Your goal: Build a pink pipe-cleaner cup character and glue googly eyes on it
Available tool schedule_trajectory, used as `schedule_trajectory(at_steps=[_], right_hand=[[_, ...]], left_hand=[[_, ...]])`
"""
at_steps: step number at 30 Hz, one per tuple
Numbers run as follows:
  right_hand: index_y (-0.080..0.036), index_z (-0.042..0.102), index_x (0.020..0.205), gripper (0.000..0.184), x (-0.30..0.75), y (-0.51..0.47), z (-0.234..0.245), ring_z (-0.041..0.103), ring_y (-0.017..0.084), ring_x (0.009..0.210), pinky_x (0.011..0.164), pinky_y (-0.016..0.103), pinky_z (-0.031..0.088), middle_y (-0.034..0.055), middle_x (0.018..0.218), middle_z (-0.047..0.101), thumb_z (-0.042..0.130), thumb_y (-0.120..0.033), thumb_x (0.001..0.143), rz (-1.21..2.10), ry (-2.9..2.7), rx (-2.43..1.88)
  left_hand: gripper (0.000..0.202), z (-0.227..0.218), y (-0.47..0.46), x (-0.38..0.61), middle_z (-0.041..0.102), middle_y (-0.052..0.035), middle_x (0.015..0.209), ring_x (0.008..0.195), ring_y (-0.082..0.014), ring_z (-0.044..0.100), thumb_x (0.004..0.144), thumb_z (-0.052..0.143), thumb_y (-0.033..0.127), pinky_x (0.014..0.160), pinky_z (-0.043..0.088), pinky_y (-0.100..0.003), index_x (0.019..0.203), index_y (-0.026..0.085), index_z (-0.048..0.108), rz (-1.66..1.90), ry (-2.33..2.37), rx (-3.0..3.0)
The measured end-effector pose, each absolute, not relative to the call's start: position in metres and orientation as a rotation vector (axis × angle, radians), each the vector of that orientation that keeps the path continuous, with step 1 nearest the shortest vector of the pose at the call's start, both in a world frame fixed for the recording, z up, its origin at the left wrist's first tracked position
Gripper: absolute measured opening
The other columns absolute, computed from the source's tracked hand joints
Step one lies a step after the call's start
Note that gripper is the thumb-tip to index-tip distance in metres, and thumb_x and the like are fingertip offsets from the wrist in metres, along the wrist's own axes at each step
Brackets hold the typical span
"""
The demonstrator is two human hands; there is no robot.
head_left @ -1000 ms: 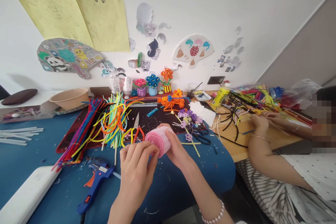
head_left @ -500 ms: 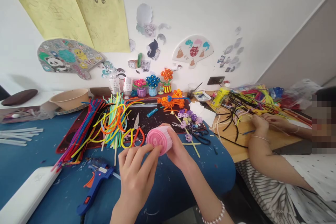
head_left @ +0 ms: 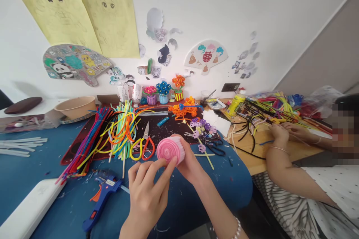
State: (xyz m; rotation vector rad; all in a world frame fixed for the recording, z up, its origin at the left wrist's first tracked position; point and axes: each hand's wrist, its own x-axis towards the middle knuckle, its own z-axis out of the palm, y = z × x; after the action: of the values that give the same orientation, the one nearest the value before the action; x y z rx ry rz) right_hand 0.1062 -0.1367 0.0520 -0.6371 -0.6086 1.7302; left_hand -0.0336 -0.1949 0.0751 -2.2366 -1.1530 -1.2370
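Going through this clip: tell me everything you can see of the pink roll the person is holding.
The pink roll is a short, fuzzy cylinder that looks like pipe cleaners wound into a spiral. Its darker coiled end faces the camera, and the paler ribbed side runs back and to the right. It is held just above the blue table. The right hand cups it from behind, and a fingertip of the left hand touches its lower front edge.
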Motion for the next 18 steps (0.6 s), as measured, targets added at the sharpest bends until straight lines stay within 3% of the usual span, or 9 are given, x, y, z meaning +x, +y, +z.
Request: schedule_trajectory(at_steps=[5, 8, 10, 13, 18], right_hand=[[-0.024, 0.064, 0.101, 0.035, 0.107, -0.136, 0.047, 0.062, 0.016, 0.074, 0.064, 0.025, 0.049, 0.0007, 0.092, 0.071, 0.068, -0.052, 0.080, 1.730, -0.583, -0.625], [-0.024, 0.065, 0.102, 0.038, 0.107, -0.136, 0.045, 0.062, 0.016, 0.074, 0.064, 0.025, 0.050, 0.0006, 0.091, 0.071, 0.070, -0.054, 0.079, 1.740, -0.561, -0.643], [-0.024, 0.065, 0.102, 0.040, 0.108, -0.137, 0.045, 0.062, 0.016, 0.076, 0.066, 0.026, 0.051, 0.0009, 0.093, 0.071, 0.071, -0.055, 0.077, 1.749, -0.550, -0.642], [-0.024, 0.065, 0.102, 0.041, 0.109, -0.137, 0.045, 0.063, 0.018, 0.081, 0.070, 0.028, 0.052, 0.0013, 0.097, 0.072, 0.072, -0.055, 0.075, 1.768, -0.512, -0.639], [-0.024, 0.067, 0.102, 0.043, 0.113, -0.135, 0.041, 0.064, 0.019, 0.079, 0.066, 0.028, 0.053, 0.0010, 0.092, 0.072, 0.069, -0.058, 0.076, 1.822, -0.413, -0.668]], left_hand=[[0.036, 0.078, -0.196, -0.030, 0.068, -0.0046, 0.092, 0.079, -0.0169, 0.057, 0.084, 0.057, 0.000, 0.076, 0.038, -0.035, 0.107, 0.025, 0.067, -1.349, -1.167, -2.253], [0.023, 0.078, -0.195, -0.028, 0.066, -0.0043, 0.092, 0.081, -0.0167, 0.058, 0.083, 0.066, 0.008, 0.076, 0.040, -0.032, 0.101, 0.021, 0.062, -1.460, -1.266, -2.217], [0.016, 0.077, -0.195, -0.027, 0.061, -0.0019, 0.083, 0.076, -0.0145, 0.056, 0.082, 0.069, 0.015, 0.072, 0.042, -0.028, 0.087, 0.019, 0.054, -1.572, -1.400, -2.179], [0.024, 0.076, -0.195, -0.026, 0.049, 0.0034, 0.071, 0.063, -0.0101, 0.048, 0.088, 0.059, 0.015, 0.062, 0.041, -0.022, 0.075, 0.022, 0.040, -1.661, -1.586, -2.129], [0.015, 0.075, -0.193, -0.029, 0.052, 0.0044, 0.069, 0.059, -0.0080, 0.052, 0.091, 0.056, 0.016, 0.060, 0.043, -0.018, 0.080, 0.021, 0.046, -1.577, -1.598, -2.179]])
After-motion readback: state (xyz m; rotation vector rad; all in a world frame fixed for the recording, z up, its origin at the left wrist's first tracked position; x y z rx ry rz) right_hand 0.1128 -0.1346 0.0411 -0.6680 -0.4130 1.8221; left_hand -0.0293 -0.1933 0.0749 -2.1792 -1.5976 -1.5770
